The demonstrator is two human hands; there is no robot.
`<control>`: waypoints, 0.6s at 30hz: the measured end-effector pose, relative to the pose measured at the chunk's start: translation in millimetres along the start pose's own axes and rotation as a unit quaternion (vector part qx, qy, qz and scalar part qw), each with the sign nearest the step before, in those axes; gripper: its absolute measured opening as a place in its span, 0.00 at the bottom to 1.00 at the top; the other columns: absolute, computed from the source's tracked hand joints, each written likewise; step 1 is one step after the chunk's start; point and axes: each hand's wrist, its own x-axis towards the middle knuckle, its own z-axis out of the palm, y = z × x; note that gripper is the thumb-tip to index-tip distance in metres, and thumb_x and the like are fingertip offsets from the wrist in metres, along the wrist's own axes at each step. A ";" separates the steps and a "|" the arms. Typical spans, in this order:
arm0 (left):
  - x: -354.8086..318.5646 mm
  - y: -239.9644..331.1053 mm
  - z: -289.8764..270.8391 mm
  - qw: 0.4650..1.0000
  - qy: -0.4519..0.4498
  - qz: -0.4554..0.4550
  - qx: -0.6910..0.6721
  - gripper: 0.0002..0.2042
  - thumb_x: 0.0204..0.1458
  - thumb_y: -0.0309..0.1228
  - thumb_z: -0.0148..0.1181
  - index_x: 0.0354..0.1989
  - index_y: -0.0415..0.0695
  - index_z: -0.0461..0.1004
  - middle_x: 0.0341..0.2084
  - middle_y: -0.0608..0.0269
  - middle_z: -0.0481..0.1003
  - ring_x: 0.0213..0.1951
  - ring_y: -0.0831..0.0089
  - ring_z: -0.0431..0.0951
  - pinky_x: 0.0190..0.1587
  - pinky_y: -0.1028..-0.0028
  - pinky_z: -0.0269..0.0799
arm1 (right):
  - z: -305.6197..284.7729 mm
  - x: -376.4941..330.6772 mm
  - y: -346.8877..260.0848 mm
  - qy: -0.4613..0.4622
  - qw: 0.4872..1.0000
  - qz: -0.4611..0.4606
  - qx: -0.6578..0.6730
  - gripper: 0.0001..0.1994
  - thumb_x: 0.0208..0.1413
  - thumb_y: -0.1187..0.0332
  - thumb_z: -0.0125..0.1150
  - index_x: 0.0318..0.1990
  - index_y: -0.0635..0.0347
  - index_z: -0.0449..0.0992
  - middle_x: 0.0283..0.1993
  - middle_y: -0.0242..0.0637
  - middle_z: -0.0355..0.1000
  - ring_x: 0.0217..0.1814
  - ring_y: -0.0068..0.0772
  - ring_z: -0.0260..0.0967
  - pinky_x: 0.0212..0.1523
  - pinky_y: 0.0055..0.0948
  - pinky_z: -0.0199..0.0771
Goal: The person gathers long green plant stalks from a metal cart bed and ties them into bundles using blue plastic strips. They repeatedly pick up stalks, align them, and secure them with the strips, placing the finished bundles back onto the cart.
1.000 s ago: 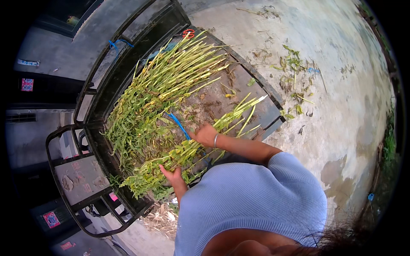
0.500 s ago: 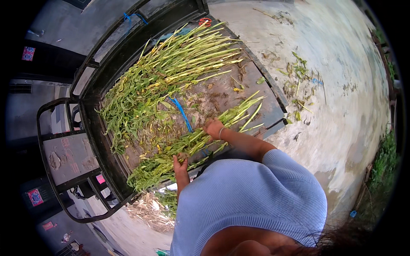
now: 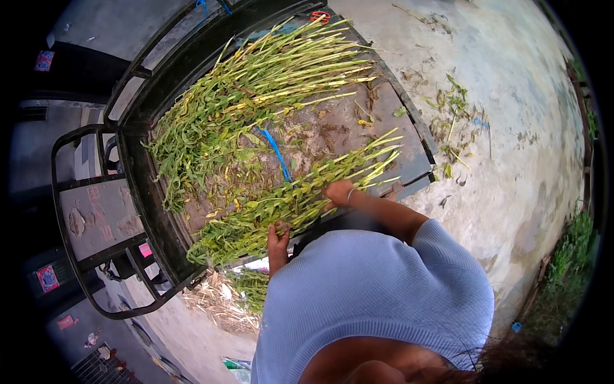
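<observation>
Fingers [image 3: 272,233] on stalks [image 3: 300,195] by bed edge [image 3: 414,185], larger pile [image 3: 256,89] apart

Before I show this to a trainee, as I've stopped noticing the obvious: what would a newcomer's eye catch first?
Probably the big spread of leafy stalks across the far side of the cart bed, pale ends pointing right. Next, the bright blue strip mid-bed, reaching toward the smaller bundle that the left hand and right hand touch. Loose plants litter the ground at right.
</observation>
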 end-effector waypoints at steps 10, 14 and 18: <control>-24.9 -13.2 1.6 0.997 -0.052 -0.052 -0.021 0.21 0.52 0.24 0.50 0.55 0.34 0.58 0.48 0.57 0.65 0.48 0.71 0.67 0.50 0.77 0.61 | 12.7 14.4 54.4 0.093 0.969 0.124 -0.190 0.11 0.45 0.66 0.54 0.37 0.55 0.75 0.42 0.38 0.69 0.42 0.41 0.66 0.38 0.38 0.68; 1.5 -46.6 -25.0 0.966 0.073 -0.138 -0.208 0.09 0.57 0.35 0.47 0.39 0.43 0.65 0.35 0.59 0.71 0.39 0.64 0.73 0.43 0.59 0.71 | 11.8 36.0 58.2 -0.002 0.966 0.111 -0.233 0.09 0.49 0.70 0.52 0.37 0.55 0.76 0.40 0.39 0.71 0.43 0.41 0.68 0.39 0.40 0.66; -7.2 -35.1 -12.2 0.913 0.165 -0.185 -0.325 0.09 0.57 0.34 0.46 0.40 0.43 0.65 0.35 0.58 0.71 0.39 0.63 0.72 0.41 0.60 0.72 | 21.6 45.4 61.5 -0.026 0.985 0.053 -0.164 0.07 0.46 0.70 0.52 0.31 0.56 0.77 0.35 0.40 0.73 0.38 0.43 0.71 0.33 0.41 0.70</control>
